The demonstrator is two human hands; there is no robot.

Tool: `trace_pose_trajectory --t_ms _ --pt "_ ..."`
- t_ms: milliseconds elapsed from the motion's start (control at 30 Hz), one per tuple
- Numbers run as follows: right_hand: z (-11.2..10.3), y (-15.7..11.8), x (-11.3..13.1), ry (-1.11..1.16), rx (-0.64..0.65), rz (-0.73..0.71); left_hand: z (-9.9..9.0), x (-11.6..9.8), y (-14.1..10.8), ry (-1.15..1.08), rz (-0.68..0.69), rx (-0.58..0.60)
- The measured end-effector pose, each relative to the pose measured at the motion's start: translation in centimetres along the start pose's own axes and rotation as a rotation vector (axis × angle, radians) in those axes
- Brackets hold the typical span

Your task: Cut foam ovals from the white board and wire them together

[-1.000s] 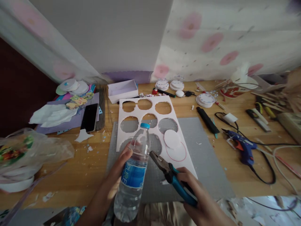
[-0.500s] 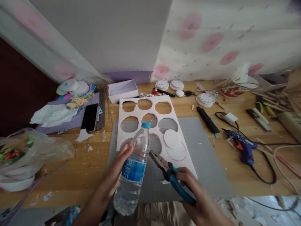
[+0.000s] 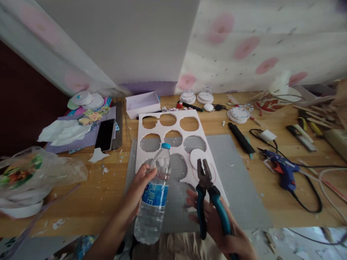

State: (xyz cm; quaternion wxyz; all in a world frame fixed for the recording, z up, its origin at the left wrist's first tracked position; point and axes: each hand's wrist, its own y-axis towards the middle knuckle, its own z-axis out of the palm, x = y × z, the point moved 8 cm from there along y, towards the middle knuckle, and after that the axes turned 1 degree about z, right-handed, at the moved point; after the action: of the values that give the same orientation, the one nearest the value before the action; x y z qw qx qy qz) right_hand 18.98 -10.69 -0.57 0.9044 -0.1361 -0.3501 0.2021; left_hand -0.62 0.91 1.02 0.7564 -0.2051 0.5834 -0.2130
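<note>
My left hand (image 3: 143, 180) is wrapped round a clear plastic water bottle (image 3: 151, 220) with a blue cap and a blue label, tilted slightly to the right. In my right hand (image 3: 214, 220) is a pair of pliers (image 3: 205, 180) with blue-and-black handles. The jaws point away from me, slightly parted, with nothing in them. My right fingers are partly spread behind the handles. Below both hands lies a white board (image 3: 179, 124) with several round holes cut in it. A white disc (image 3: 196, 156) rests on the board just beyond the pliers' jaws.
A grey cutting mat (image 3: 244, 202) lies under the board. To the right are a blue glue gun (image 3: 284, 169) with its cable and a black cutter (image 3: 240, 139). On the left are a phone (image 3: 104, 134) and a plastic bag (image 3: 62, 171). A white box (image 3: 143, 104) stands behind.
The pliers have come away from the bottle's side, swung upright and opened, their jaws now over the board at the right. My right fingers have loosened. The bottle stays in my left hand.
</note>
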Motion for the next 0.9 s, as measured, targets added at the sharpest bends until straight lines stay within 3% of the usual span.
trace_pose_trajectory --t_ms 100,167,333,433,667,900 --pt "1.1 -0.2 0.1 0.058 0.138 0.052 0.2 0.1 0.1 -0.016 -0.012 0.008" --pt "1.3 -0.4 0.5 -0.031 0.168 0.047 0.3 -0.1 0.2 -0.009 0.005 0.004" --pt "-0.4 -1.2 1.8 -0.62 -0.015 0.021 -0.2 -1.5 -0.2 0.203 0.173 -0.065" --pt "-0.9 -1.6 1.6 -0.818 -0.058 0.008 -0.1 -2.5 -0.8 0.398 0.335 -0.113" --pt "-1.4 -1.5 -0.9 -0.884 0.001 -0.049 -0.1 -3.3 -1.5 0.627 0.52 -0.26" --pt "-1.1 -0.6 -0.6 -0.863 -0.099 -0.076 1.8 -3.7 -2.3 0.749 0.593 -0.219"
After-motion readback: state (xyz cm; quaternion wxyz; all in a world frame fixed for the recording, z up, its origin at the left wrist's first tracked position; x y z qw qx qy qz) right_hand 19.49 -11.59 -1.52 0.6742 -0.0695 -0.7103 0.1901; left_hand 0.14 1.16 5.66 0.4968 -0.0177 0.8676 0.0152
